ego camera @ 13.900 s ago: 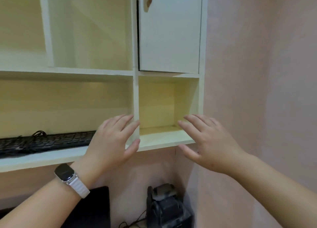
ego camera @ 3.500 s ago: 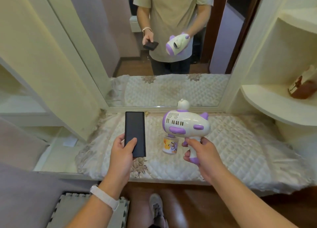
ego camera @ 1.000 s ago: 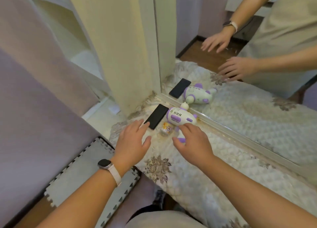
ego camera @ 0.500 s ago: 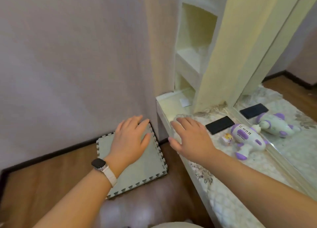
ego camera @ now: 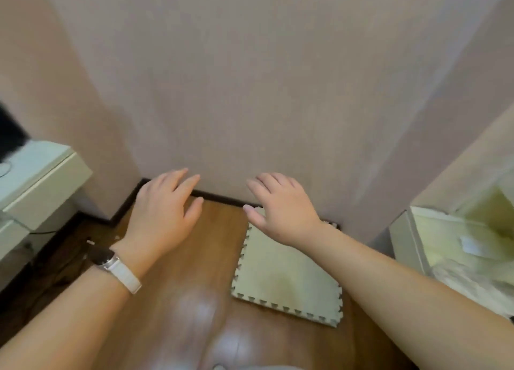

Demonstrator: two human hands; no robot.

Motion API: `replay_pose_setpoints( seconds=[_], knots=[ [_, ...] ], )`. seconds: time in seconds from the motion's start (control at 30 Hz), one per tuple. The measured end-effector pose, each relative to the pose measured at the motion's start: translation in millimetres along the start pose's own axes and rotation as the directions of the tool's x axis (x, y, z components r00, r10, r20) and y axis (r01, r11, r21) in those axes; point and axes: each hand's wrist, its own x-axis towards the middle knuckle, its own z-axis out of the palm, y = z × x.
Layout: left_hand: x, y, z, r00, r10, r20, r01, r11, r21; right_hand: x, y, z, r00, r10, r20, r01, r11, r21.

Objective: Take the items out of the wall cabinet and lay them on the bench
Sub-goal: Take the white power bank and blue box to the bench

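Note:
My left hand [ego camera: 161, 216] hovers over the wooden floor with fingers apart and nothing in it; a white-strapped watch sits on its wrist. My right hand [ego camera: 281, 208] is held out beside it, also empty with spread fingers, above a foam mat. The bench [ego camera: 434, 247] shows only as its cream end and a bit of quilted cover at the right edge. The wall cabinet, the black phone and the purple-and-white toy are out of view.
A plain pinkish wall [ego camera: 264, 77] fills the view ahead. A pale green foam puzzle mat [ego camera: 283, 283] lies on the brown wooden floor [ego camera: 172, 300]. A cream desk corner [ego camera: 39, 180] with cables under it juts in at the left.
The view has swung left, away from the bench. The phone and the toy have gone out of sight, the wall now faces me, and both hands stay empty and spread.

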Motion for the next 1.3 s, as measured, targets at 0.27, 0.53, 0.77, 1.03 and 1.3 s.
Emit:
replay_pose_setpoints(
  seconds=[0.27, 0.53, 0.77, 1.03, 1.3],
  knots=[
    [-63, -125, -42, 0.945, -0.321, -0.062, 0.325, 0.943, 0.070, 102, -134, 41, 0.952, -0.305, 0.017, 0.303, 0.951, 0.056],
    [-113, -183, -58, 0.829, -0.548, -0.109, 0.555, 0.831, 0.047, 159, -206, 66, 0.862, -0.506, 0.027, 0.500, 0.858, 0.116],
    [-90, -226, -55, 0.755, -0.646, -0.112, 0.655, 0.750, 0.094, 248, -221, 94, 0.822, -0.569, -0.026, 0.563, 0.805, 0.187],
    [35, -281, -60, 0.743, -0.643, -0.184, 0.668, 0.727, 0.156, 380, -207, 104, 0.806, -0.586, -0.085, 0.584, 0.762, 0.282],
    [86, -333, -84, 0.696, -0.665, -0.269, 0.718, 0.649, 0.252, 485, -225, 116, 0.760, -0.637, -0.128, 0.639, 0.698, 0.324]
  ],
)
